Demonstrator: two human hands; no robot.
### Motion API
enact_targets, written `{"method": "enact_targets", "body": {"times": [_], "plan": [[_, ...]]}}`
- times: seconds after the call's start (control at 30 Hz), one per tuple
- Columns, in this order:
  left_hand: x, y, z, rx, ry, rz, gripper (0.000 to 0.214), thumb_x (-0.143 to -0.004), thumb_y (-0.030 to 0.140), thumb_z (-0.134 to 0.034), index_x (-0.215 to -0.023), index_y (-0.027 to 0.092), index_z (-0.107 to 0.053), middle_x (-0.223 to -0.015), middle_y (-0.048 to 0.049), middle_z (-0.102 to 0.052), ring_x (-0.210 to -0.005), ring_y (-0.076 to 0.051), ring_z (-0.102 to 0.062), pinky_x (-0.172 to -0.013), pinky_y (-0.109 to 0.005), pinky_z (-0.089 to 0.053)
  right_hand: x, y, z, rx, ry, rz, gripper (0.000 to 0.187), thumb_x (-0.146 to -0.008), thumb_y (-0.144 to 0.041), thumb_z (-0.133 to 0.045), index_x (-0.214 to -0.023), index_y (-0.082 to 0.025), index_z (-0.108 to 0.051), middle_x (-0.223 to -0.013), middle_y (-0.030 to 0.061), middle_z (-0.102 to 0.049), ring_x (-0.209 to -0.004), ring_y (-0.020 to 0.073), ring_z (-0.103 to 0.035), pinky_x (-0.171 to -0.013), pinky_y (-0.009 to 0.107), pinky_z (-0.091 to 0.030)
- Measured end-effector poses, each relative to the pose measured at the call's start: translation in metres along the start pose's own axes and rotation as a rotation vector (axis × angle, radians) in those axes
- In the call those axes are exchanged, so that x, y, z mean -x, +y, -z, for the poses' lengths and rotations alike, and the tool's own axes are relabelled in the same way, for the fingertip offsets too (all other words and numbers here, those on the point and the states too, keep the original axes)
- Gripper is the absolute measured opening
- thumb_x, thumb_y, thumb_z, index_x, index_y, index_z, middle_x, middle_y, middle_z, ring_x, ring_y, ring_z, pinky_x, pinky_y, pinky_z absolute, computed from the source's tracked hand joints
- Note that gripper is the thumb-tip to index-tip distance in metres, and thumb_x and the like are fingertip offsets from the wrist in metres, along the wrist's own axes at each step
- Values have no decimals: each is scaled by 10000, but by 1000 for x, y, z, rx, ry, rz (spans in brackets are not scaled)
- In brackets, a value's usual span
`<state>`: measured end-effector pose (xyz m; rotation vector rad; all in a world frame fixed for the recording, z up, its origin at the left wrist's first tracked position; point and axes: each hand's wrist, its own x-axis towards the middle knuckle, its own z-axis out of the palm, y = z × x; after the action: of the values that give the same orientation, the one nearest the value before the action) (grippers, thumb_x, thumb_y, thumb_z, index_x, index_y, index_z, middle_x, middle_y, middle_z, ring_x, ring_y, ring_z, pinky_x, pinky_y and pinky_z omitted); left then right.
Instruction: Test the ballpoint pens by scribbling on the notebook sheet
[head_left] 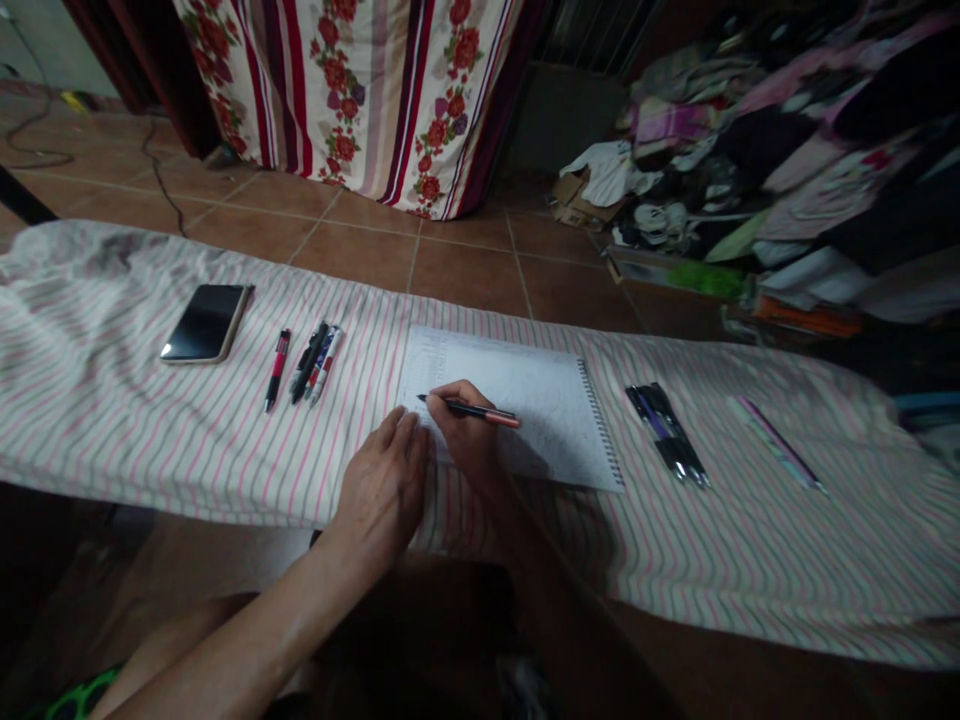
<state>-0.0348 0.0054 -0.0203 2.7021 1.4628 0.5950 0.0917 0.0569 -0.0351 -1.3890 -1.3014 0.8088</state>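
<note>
Pen [491,412] pinched in my right hand [466,425], above the notebook

I hold the pen between thumb and fingers, its tip pointing left over the notebook [536,385]; whether the tip touches paper, I cannot tell. My left hand [386,475] lies just beside my grip, palm down with fingers side by side, at the page's near left corner. Between them, my hands cover some of the writing, and a shadow falls right of my grip. Farther right runs the spiral binding [600,425], then a bunch of dark pens [667,432], then slim pastel pens [780,445]. Left of my grip lie three grouped pens [315,365], a red-and-black pen [277,370] and, farthest, a phone [206,322]. All rest on a striped cloth [360,400]. Ahead of me, past the tiled floor [457,270], hangs a flowered curtain [382,90]; clothes [787,150] are heaped ahead to the right.
</note>
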Motion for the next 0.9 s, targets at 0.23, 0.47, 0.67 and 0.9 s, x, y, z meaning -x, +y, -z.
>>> {"method": "enact_targets", "body": {"times": [0.23, 0.47, 0.67, 0.9], "plan": [[-11, -6, -5, 82, -125, 42, 237, -845, 74, -381, -978, 108, -574, -1093, -147, -591, -1075, -241, -522, -954, -429, -448, -4, 2, -5, -4, -21, -24, 109, -706, -313, -589, -696, -204, -580, -598, -11, -613, -563, 142, -579, -549, 252, -448], [-16, -6, -3, 64, -179, 45, 215, -827, 64, -401, -956, 109, -567, -1007, -134, -596, -1014, -252, -526, -872, -421, -487, -2, 4, -8, 123, -23, -10, 92, -714, -286, -564, -656, -215, -560, -593, -23, -593, -569, 135, -562, -567, 254, -430], [-16, -6, -1, 76, -243, 85, 245, -856, 92, -379, -1031, 101, -550, -1051, -142, -580, -1033, -248, -520, -855, -418, -494, 0, 7, -9, 125, -27, -10, 79, -700, -282, -563, -658, -216, -558, -578, -28, -577, -550, 125, -547, -552, 242, -429], [-20, -2, 4, 54, -314, 118, 234, -866, 109, -386, -1031, 106, -552, -1043, -123, -573, -1063, -253, -499, -879, -408, -479, 1, 8, -10, 140, -11, -12, 106, -717, -303, -557, -683, -203, -561, -589, -23, -580, -561, 129, -560, -562, 245, -437]]}}
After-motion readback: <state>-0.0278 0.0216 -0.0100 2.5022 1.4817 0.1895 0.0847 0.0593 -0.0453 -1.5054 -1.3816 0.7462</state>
